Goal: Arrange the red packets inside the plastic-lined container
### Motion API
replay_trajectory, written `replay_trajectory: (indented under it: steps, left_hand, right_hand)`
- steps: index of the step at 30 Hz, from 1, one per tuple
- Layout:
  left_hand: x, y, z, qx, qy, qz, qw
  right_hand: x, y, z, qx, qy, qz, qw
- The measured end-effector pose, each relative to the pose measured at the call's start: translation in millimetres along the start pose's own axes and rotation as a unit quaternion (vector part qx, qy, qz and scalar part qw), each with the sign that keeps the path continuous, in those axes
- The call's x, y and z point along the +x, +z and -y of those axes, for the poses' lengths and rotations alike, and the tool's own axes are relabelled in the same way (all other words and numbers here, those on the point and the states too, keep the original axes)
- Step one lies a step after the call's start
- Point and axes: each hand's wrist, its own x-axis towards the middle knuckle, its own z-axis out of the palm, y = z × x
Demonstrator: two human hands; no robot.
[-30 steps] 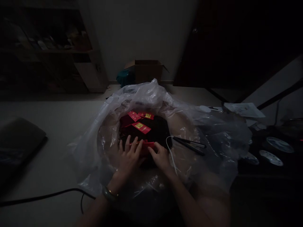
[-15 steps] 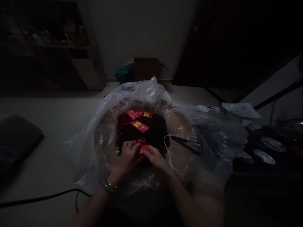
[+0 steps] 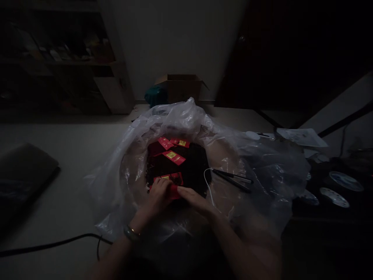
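Observation:
My left hand (image 3: pixel 159 195) and my right hand (image 3: pixel 194 199) come together low in the middle, both closed on a red packet (image 3: pixel 175 191) between their fingers. Its lower part is hidden by the hands. Right beyond my fingers lies another red packet (image 3: pixel 176 178) on a bed of dark loose material (image 3: pixel 194 165), too dim to identify. Farther back on it rest a red packet with a yellow label (image 3: pixel 177 158) and several more red packets (image 3: pixel 165 143). A clear plastic bag (image 3: pixel 131 163) surrounds the dark material. My left wrist wears a bangle.
A slim black two-armed tool (image 3: pixel 233 177), its arms apart, lies at the right with a white cord (image 3: pixel 208 186). Beyond stand an open cardboard box (image 3: pixel 184 89) and a teal bag (image 3: pixel 155 96). Patterned dishes (image 3: pixel 334 197) sit far right; a black cable (image 3: pixel 58 244) crosses the floor.
My right fingers have flattened along the red packet, which is turned and sits slightly lower and closer to me. The packet beyond shows more clearly. The whole view has shifted slightly.

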Motion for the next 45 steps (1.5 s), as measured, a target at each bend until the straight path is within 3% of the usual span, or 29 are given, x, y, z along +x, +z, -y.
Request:
replay_trajectory:
  steps: [3,5,8,10,11,16,19,21,23,25,26,31,42,45]
  left_hand:
    - [-4.4,-2.1,7.9,-0.041,-0.066,-0.050,0.996]
    - [-6.3,-1.6,13.2,-0.073,-0.107,-0.086,0.988]
    - [-8.1,1.6,18.9,-0.109,-0.150,-0.131,0.974]
    - [-9.2,3.6,20.7,-0.127,-0.170,-0.151,0.966]
    - [-9.9,4.2,21.0,-0.134,-0.177,-0.157,0.962]
    - [-12.7,3.6,20.5,-0.127,-0.215,-0.150,0.957]
    - [-13.1,2.8,20.0,-0.122,-0.213,-0.156,0.957]
    - [-13.3,3.0,19.6,-0.136,-0.204,-0.155,0.957]
    - [-13.5,3.6,19.2,-0.160,-0.192,-0.143,0.958]
    - [-13.6,4.6,18.5,-0.180,-0.174,-0.128,0.960]
    - [-13.5,5.0,18.1,-0.186,-0.165,-0.124,0.961]
    - [-12.3,5.1,14.8,-0.183,-0.152,-0.106,0.966]
    - [-13.8,5.4,13.9,-0.164,-0.149,-0.076,0.972]
    - [-13.4,6.0,13.5,-0.148,-0.142,-0.079,0.975]
  right_hand:
    - [13.2,-13.2,3.6,-0.112,-0.029,-0.082,0.990]
    - [24.9,-13.5,5.0,-0.276,-0.069,-0.102,0.953]
    - [42.6,-1.1,5.9,-0.550,-0.107,-0.023,0.828]
    - [54.0,5.2,7.9,-0.651,-0.112,0.014,0.750]
    - [59.6,4.7,9.8,-0.676,-0.110,0.016,0.728]
    - [79.8,-35.1,23.9,-0.709,-0.008,-0.090,0.699]
    - [72.7,-55.5,30.4,-0.710,0.055,-0.174,0.681]
    - [58.8,-53.5,31.1,-0.697,0.058,-0.220,0.679]
    - [42.3,-39.9,27.4,-0.673,0.034,-0.216,0.706]
    - [28.4,-20.8,19.4,-0.633,0.038,-0.115,0.765]
    - [23.6,-11.4,14.6,-0.619,0.060,-0.080,0.779]
    - [17.9,16.6,-5.1,-0.634,0.086,-0.050,0.767]
    - [3.0,-4.5,-7.9,-0.596,0.093,-0.063,0.795]
    - [-3.7,-6.2,1.3,-0.558,0.021,-0.127,0.820]
